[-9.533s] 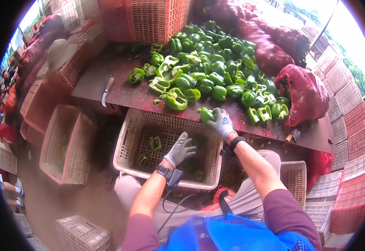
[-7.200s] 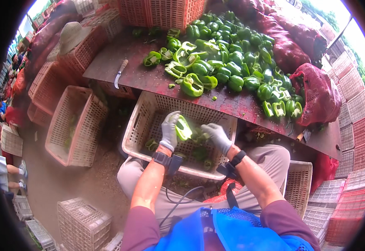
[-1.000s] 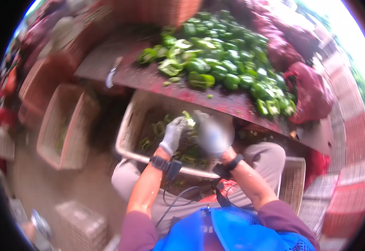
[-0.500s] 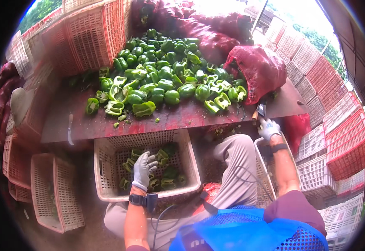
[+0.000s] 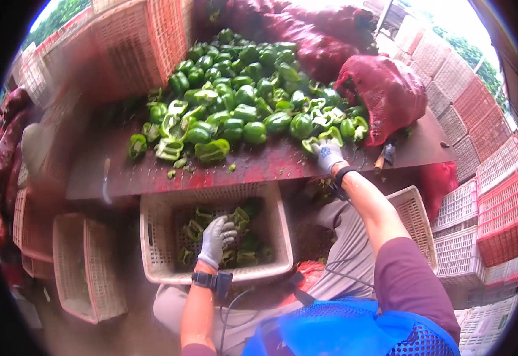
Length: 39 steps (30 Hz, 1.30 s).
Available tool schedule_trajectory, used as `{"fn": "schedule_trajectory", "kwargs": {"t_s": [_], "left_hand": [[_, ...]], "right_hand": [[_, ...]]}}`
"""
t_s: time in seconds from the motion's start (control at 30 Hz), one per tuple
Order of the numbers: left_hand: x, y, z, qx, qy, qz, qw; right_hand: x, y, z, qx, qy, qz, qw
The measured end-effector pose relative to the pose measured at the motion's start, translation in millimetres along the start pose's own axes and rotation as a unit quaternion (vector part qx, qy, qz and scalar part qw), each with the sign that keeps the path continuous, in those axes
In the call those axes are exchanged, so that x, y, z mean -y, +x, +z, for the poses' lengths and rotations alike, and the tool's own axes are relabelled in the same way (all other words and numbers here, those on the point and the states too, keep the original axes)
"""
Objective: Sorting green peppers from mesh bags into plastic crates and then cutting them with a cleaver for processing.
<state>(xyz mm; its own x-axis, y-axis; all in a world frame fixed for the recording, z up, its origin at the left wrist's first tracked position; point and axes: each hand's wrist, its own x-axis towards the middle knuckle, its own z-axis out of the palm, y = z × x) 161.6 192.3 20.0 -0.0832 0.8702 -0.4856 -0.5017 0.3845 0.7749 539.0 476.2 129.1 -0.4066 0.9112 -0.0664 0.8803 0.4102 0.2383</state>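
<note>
At the front right edge of the pepper pile, my right hand, in a grey-white glove, reaches out with its fingers extended over two cut green pepper halves. It seems to touch them. My left hand, gloved the same way, hovers over a pale plastic crate, fingers apart and loosely bent, holding nothing. Inside that crate lie several cut green peppers. A knife rests on the table beneath the red mesh sack, right of my right hand.
Whole and cut green peppers heap up on the dark red table. A red mesh sack stands right of them. Another knife lies at the table's left. Stacked crates line the right; an upright crate stands lower left.
My right hand has left the knife at the table's right edge and moved left to the cut pepper halves. The knife now lies on the table. My left hand stays over the crate.
</note>
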Motion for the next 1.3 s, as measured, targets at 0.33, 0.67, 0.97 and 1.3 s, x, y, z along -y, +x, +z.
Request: {"fn": "schedule_trajectory", "kwargs": {"t_s": [0.33, 0.67, 0.97, 1.3], "left_hand": [[-10.2, -2.7, 3.9, -0.034, -0.086, 0.026, 0.995], [-17.8, -6.3, 3.5, 0.042, -0.219, 0.081, 0.972], [-1.3, -13.9, 16.6, -0.044, -0.196, 0.061, 0.978], [14.6, 18.3, 6.2, -0.039, -0.252, 0.102, 0.962]], "right_hand": [[147.0, -13.1, -44.3, -0.142, 0.219, -0.235, 0.936], [287.8, -96.1, -75.2, 0.125, 0.432, -0.315, 0.836], [290.0, -107.5, -92.7, 0.234, 0.374, -0.331, 0.834], [303.9, -103.0, -32.9, 0.081, 0.576, -0.034, 0.813]]}}
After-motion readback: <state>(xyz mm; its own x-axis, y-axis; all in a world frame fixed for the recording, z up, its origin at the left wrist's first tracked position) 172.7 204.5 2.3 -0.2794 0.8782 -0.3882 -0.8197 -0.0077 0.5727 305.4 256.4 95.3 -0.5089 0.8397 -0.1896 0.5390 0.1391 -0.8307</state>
